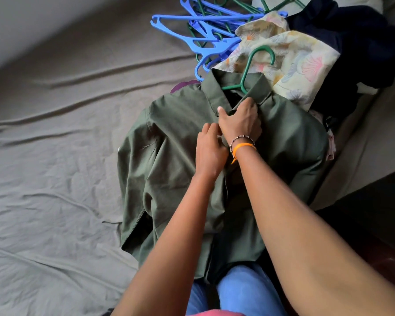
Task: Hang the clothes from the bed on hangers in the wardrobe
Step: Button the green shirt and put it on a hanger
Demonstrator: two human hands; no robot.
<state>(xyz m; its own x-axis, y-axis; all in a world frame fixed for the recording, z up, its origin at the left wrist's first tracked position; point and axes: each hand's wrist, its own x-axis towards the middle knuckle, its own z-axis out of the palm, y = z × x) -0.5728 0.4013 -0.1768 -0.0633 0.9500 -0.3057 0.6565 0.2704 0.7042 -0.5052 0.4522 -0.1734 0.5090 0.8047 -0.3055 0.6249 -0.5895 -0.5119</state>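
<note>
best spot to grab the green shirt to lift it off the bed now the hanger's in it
Probably the green hanger's hook, from the far collar end. It sticks out of the olive shirt's collar onto the floral garment, bare and open, so a grip there would carry the shirt. Both hands, left and right, are at the placket.

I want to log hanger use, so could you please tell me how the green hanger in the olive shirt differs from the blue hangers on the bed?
The green hanger sits inside the olive shirt, only its hook and neck showing at the collar; the blue hangers lie bare in a tangled pile on the bed sheet. The green one looks thin, the blue ones broader and flatter. Both appear plastic, with open hooks.
</note>
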